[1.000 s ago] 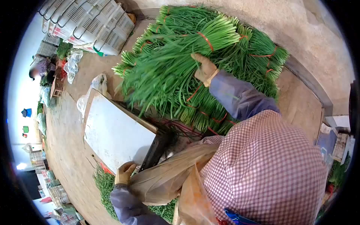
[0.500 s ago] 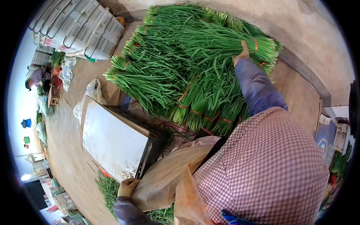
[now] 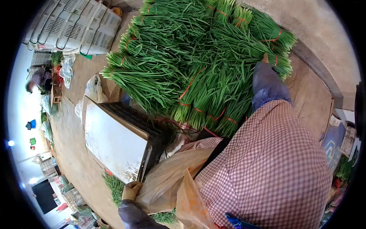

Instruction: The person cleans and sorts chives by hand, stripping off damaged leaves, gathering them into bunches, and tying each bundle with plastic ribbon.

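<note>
My right hand [image 3: 265,58] is on a bundle of garlic chives [image 3: 281,64] at the right of a big green pile, just beside the bundle's red band. The sleeve hides most of this hand; a finger lies over the stalks. Pale cut ends of the bundle point right, its leaves left. My gloved left hand [image 3: 131,190] is low in the view, its fingers curled at the near corner of a white board [image 3: 114,137] with a dark frame. Brownish plastic sheeting [image 3: 171,177] hangs right beside that hand.
More red-banded chive bundles [image 3: 152,68] spread across the floor up to the wall. White slatted crates [image 3: 76,26] stand at the upper left, near clear plastic bags [image 3: 95,89]. Loose greens [image 3: 114,187] lie below the board. Another person [image 3: 40,78] is far left.
My right hand and the chive bundle have come down and to the right, uncovering banded bundles behind. My left hand stays at the board's corner. The view has shifted slightly.
</note>
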{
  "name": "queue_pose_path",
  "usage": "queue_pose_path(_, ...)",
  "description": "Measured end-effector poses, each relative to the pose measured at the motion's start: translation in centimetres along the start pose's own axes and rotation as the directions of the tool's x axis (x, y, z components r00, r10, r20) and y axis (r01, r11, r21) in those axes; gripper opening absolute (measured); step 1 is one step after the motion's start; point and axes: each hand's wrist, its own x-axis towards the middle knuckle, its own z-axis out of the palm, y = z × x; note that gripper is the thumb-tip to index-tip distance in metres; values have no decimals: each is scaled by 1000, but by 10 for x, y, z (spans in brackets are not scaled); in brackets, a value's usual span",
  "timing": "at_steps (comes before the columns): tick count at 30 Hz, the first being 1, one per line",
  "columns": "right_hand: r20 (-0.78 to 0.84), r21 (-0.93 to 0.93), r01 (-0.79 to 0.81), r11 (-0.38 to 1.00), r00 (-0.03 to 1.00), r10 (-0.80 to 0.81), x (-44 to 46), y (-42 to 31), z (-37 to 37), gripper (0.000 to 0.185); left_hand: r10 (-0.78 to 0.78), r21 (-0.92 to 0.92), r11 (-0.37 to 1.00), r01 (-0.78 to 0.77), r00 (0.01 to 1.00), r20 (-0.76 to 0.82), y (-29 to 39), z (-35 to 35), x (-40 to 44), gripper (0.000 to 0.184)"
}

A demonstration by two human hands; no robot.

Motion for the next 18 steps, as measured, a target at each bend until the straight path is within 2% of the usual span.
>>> queue_pose_path(3,24,-279,105,954,994,-102,-8,-1,-1,73,-25,28,999,25,1000,-12,-1,2,-1,23)
queue_pose_path(4,64,-428,179,886,984,-168,-14,-5,-2,71,-27,53,998,28,999,-19,7,1,-3,23)
queue_pose_path(5,107,-570,256,781,965,-238,-22,-8,0,69,-32,73,997,34,999,-26,14,0,-7,24)
queue_pose_path(6,181,-706,342,620,933,-310,-29,-10,0,66,-31,73,997,36,998,-62,19,0,-12,24)
queue_pose_path(8,404,-855,489,174,837,-368,-45,-16,1,62,8,57,998,-5,999,-52,9,-2,-11,26)
queue_pose_path(10,598,-801,547,-241,744,-298,-64,-20,5,57,11,91,996,-7,999,-45,20,-6,-25,29)
queue_pose_path(11,674,-722,566,-398,704,-223,-76,-23,13,55,-12,121,993,20,998,-62,36,-10,-36,31)
queue_pose_path(12,736,-622,579,-527,662,-142,-86,-25,25,53,35,58,998,-30,996,-85,30,-10,-35,33)
queue_pose_path(13,783,-515,590,-621,619,-61,-98,-28,38,51,70,-6,997,-71,990,-120,18,-10,-36,35)
queue_pose_path(15,845,-298,588,-752,528,78,-126,-33,71,47,39,-202,975,-89,970,-238,-3,-5,-38,36)
queue_pose_path(16,872,-195,583,-789,472,133,-144,-33,90,45,84,-280,943,-181,941,-327,-4,-8,-49,34)
queue_pose_path(18,930,16,624,-781,277,241,-201,-17,129,42,110,-425,833,-354,859,-500,-19,-5,-71,32)
